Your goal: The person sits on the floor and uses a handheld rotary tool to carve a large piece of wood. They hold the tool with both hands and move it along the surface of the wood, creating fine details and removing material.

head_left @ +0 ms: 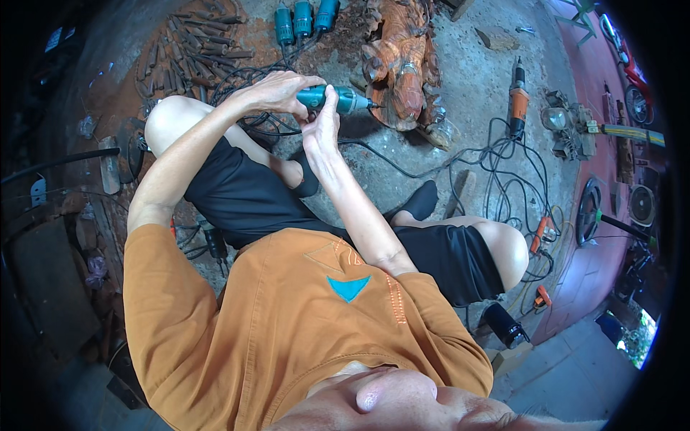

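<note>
A teal die grinder [345, 100] is in both my hands, pointing right. My left hand [280, 93] is closed about its rear end. My right hand [321, 128] grips its body from the near side, thumb laid over the top. The thin bit reaches the near left edge of a reddish-brown wood carving [410, 90]; whether it touches the wood I cannot tell. The carving lies on the concrete floor beyond my feet, with a rounded knob at its near end. Its exact figure is hard to make out.
Three teal power tools [303, 20] stand at the back, left of the carving. A heap of dark rod-like pieces [194, 50] lies at far left. To the right are an orange grinder [518, 104], tangled black cables [503, 161] and a metal lamp-like object [564, 118].
</note>
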Tool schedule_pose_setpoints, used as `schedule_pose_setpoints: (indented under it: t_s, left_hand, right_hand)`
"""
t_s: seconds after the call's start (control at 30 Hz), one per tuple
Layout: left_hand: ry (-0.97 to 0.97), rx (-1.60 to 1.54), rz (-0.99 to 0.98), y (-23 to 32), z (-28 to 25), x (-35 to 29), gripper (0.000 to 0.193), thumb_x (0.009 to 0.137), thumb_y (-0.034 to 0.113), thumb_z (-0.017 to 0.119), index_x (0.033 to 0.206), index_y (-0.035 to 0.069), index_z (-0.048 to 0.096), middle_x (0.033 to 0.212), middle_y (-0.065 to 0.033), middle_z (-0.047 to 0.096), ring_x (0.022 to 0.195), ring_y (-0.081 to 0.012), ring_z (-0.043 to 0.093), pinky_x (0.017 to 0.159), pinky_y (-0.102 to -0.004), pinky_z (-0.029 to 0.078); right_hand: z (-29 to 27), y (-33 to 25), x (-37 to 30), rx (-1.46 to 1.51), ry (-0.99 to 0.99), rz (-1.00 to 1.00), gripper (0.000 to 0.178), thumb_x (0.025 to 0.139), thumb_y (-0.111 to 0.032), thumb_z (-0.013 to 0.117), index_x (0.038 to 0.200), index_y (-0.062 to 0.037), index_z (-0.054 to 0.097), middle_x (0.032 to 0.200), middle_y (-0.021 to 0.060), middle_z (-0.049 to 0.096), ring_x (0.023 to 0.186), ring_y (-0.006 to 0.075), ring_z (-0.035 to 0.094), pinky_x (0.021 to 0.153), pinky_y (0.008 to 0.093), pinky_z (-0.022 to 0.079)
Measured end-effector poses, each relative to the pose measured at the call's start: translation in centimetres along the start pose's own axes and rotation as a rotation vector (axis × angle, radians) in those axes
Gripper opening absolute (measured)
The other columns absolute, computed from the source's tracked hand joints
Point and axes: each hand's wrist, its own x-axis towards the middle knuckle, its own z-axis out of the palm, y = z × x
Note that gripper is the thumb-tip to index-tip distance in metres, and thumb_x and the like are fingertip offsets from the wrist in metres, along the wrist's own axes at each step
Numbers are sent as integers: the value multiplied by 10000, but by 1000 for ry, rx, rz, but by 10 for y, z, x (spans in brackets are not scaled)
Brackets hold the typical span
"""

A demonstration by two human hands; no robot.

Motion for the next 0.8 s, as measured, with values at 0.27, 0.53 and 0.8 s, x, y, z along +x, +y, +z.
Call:
schedule_pose_setpoints:
  t_s: [0.27, 0.53, 0.8]
  left_hand:
    - [27, 7, -17, 0, 2, 0, 858, 548, 286, 793, 1340, 82, 535, 974, -195, 687, 866, -343, 665, 767, -430, 509]
    - [73, 42, -13, 6, 3, -1, 838, 588, 313, 784, 1341, 53, 522, 898, -206, 667, 808, -344, 653, 703, -432, 491]
    - [124, 46, 71, 2, 6, 0, 769, 623, 277, 749, 1317, 26, 532, 744, -193, 645, 772, -363, 656, 714, -454, 506]
  right_hand:
    - [-4, -5, 7, -32, -43, 39, 563, 889, -505, 630, 1211, -65, 488, 1111, 75, 563, 1026, 223, 570, 844, 453, 514]
    - [-10, -9, 22, -52, -66, 74, 561, 895, -508, 621, 1225, -75, 487, 1138, 85, 577, 1039, 243, 577, 823, 463, 527]
    - [-8, -9, 14, -50, -50, 51, 539, 897, -508, 622, 1196, -75, 505, 1107, 70, 580, 1033, 228, 569, 818, 449, 521]
